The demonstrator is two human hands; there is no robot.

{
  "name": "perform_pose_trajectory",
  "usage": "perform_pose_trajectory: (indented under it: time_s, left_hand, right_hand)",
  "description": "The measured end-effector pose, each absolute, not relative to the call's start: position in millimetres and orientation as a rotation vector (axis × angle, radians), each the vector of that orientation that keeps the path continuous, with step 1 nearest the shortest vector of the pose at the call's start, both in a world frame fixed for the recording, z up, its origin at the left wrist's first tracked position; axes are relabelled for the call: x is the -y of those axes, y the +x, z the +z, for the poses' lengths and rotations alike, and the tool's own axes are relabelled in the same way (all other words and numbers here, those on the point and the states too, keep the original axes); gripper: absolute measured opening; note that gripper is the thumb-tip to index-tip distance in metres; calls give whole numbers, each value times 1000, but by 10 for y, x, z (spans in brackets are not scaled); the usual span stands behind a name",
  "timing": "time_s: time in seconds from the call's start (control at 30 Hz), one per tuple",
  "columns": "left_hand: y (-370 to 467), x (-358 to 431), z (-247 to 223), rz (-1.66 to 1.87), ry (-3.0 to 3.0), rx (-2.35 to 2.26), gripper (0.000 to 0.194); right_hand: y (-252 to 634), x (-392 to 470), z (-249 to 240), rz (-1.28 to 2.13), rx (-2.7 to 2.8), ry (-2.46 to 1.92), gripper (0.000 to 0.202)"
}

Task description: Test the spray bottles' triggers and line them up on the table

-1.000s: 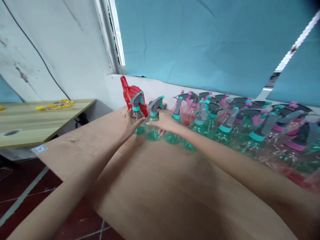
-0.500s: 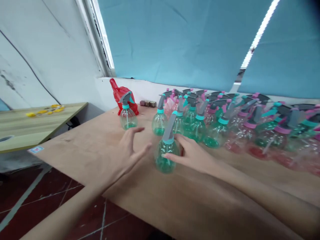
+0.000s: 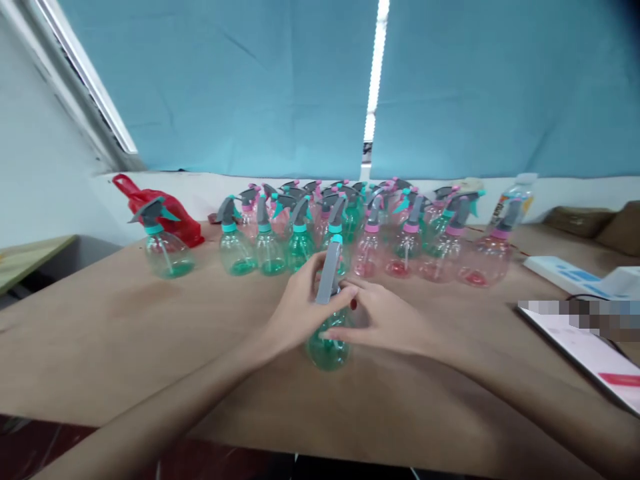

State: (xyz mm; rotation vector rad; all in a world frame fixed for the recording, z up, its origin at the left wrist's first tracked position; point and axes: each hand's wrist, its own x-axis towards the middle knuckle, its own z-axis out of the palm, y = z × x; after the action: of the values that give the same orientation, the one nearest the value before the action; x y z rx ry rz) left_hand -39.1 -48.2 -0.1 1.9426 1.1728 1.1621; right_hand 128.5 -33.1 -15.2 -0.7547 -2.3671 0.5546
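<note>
A clear green spray bottle [image 3: 329, 350] with a grey trigger head stands upright near the middle of the brown table [image 3: 200, 320]. Around its neck and the lower part of the head, my left hand [image 3: 305, 300] is closed, thumb across the front. My right hand [image 3: 385, 317] grips the bottle's body from the right, its thumb over the front. Just behind are rows of similar bottles, green ones [image 3: 273, 257] with turquoise collars and pink ones [image 3: 367, 253] with pink collars. One green bottle [image 3: 167, 253] stands apart at the left.
A red plastic bag [image 3: 175, 217] lies at the back left. To the right are a labelled clear bottle [image 3: 520, 193], a white and blue object [image 3: 570, 275] and a flat device with a lit screen [image 3: 575, 340]. Brown lumps sit at the back right.
The view has swung right. My left hand, open and apart from the bottle before, has come onto its neck and head. My right hand still holds the body.
</note>
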Motion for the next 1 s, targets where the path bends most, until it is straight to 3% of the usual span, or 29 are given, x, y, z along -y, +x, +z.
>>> perform_pose_trajectory:
  time_s: [0.2, 0.53, 0.77, 1.0]
  left_hand:
    - [31, 360, -37, 1226, 1976, -1158, 36]
    - [206, 127, -44, 1300, 1832, -1197, 34]
    - [204, -70, -7, 1277, 1851, -1283, 38]
    - [179, -135, -4, 1261, 1860, -1195, 34]
  right_hand:
    - [1685, 317, -237, 508, 2329, -837, 47]
    - [2112, 52, -878, 454, 2472, -1066, 86]
    - [2086, -65, -968, 388, 2491, -1078, 76]
    - [2121, -102, -981, 374, 2486, -1038, 50]
